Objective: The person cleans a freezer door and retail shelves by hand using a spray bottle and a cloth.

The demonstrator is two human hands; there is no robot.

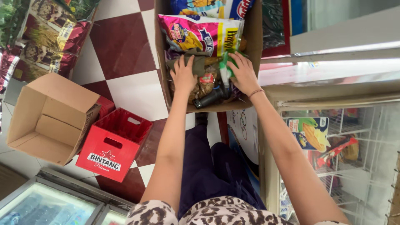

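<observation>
Cardboard, foil and plastic

Matt brown cardboard box holds glossy foil snack bags; the red crate is smooth hard plastic, the floor tiles shiny ceramic, the freezer baskets white-coated wire.

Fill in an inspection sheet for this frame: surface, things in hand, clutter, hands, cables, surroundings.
Surface: floor of dark red and white tiles.
Things in hand: open cardboard box packed with goods; a pink and yellow snack bag on top, a green-capped bottle and small packets below it.
Clutter: empty cardboard box on its side; red plastic crate next to it; dark snack bags at upper left.
Hands: left hand flat on an olive item in the box; right hand at the green-capped bottle, grip unclear.
Cables: nothing seen.
Surroundings: glass-topped freezer with wire baskets on the right; another glass-lidded cooler at lower left.
</observation>
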